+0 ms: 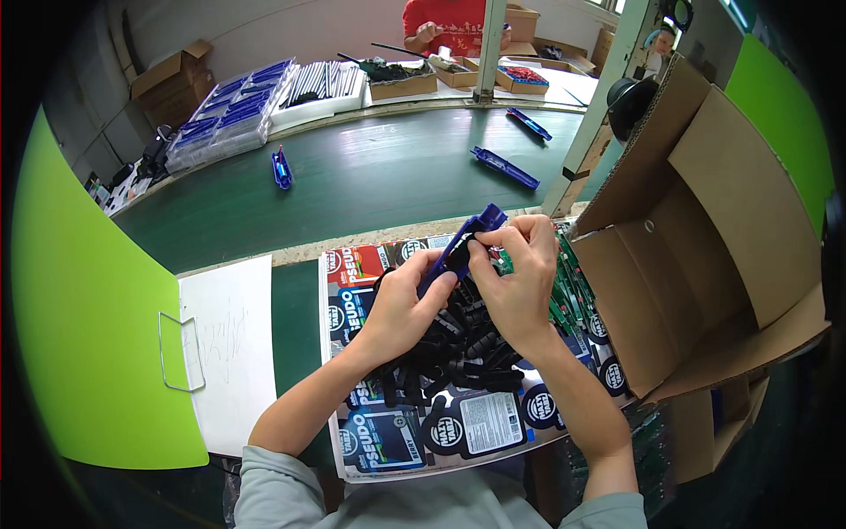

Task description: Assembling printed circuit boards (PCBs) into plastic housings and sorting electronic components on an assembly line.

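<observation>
A blue plastic half-shell (483,220) is held tilted over the work board, its lower end gripped between the thumb and fingers of my left hand (405,307). My right hand (518,275) pinches a small black part (459,257) at the shell's hollow side. My right fingertips cover part of it. Beneath both hands lies a loose heap of black plastic parts (483,353). Just right of the heap, several narrow green circuit boards (573,286) are piled. All this rests on a board covered with printed sheets (379,441).
An open cardboard box (634,300) stands at the right. Beyond my hands, a green conveyor belt (379,167) carries several blue shells (505,167). Across it are clear trays of blue parts (229,110) and a person in red (449,26). A lime-green panel (97,326) rises at left.
</observation>
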`<state>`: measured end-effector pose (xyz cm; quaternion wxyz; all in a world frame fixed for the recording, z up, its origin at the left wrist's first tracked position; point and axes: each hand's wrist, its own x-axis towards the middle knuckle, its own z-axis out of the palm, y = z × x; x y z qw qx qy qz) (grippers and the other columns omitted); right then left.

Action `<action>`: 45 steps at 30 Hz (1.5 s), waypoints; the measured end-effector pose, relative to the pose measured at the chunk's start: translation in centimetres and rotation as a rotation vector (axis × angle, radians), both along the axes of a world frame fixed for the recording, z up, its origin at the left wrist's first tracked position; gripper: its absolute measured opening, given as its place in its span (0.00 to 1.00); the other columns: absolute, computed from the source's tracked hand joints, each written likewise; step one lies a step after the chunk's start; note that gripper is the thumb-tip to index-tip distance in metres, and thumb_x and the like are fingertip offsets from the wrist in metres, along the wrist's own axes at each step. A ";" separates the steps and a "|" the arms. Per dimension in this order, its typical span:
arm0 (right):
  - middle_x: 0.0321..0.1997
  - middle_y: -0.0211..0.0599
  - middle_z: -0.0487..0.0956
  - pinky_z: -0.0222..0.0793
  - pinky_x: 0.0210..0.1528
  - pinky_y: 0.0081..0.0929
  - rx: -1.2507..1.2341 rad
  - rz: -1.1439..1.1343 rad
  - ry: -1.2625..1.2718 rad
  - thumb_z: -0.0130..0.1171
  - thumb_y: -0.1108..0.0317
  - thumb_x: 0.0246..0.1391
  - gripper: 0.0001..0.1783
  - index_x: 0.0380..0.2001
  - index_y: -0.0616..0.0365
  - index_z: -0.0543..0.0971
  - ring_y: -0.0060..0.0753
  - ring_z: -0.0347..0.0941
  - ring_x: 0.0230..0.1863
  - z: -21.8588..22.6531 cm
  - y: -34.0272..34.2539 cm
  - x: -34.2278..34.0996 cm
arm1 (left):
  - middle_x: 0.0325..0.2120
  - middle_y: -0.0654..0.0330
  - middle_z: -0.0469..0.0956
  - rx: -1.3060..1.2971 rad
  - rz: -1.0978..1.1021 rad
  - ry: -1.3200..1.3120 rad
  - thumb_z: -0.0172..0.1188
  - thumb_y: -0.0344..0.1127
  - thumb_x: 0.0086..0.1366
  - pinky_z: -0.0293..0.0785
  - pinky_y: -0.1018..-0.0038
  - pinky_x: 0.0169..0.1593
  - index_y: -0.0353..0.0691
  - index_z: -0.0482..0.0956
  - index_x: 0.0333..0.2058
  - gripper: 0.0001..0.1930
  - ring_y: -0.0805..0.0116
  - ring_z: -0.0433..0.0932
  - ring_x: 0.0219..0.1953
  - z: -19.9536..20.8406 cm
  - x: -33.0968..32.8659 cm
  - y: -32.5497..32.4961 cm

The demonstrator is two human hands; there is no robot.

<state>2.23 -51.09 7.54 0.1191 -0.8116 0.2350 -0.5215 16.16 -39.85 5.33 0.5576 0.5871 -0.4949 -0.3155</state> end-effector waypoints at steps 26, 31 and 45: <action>0.34 0.42 0.86 0.79 0.39 0.32 0.377 0.031 0.594 0.68 0.71 0.60 0.08 0.40 0.66 0.86 0.33 0.83 0.33 -3.3 -8.3 -9.4 | 0.28 0.61 0.82 0.088 0.218 0.211 0.54 0.37 0.80 0.71 0.81 0.26 0.38 0.76 0.41 0.09 0.80 0.76 0.22 -4.3 2.2 9.4; 0.43 0.48 0.83 0.77 0.51 0.48 0.236 0.005 0.783 0.71 0.64 0.58 0.13 0.41 0.61 0.85 0.54 0.82 0.46 -3.6 -7.7 -5.8 | 0.29 0.59 0.82 0.016 0.225 0.263 0.53 0.37 0.81 0.73 0.81 0.27 0.37 0.75 0.42 0.10 0.79 0.77 0.23 -4.8 2.6 10.0; 0.43 0.56 0.83 0.80 0.44 0.46 0.005 0.014 0.501 0.61 0.75 0.58 0.14 0.48 0.62 0.79 0.55 0.83 0.39 0.8 -6.2 -2.3 | 0.34 0.57 0.83 -0.013 0.228 0.421 0.54 0.32 0.80 0.80 0.78 0.34 0.32 0.76 0.48 0.09 0.77 0.80 0.27 -4.9 2.9 11.5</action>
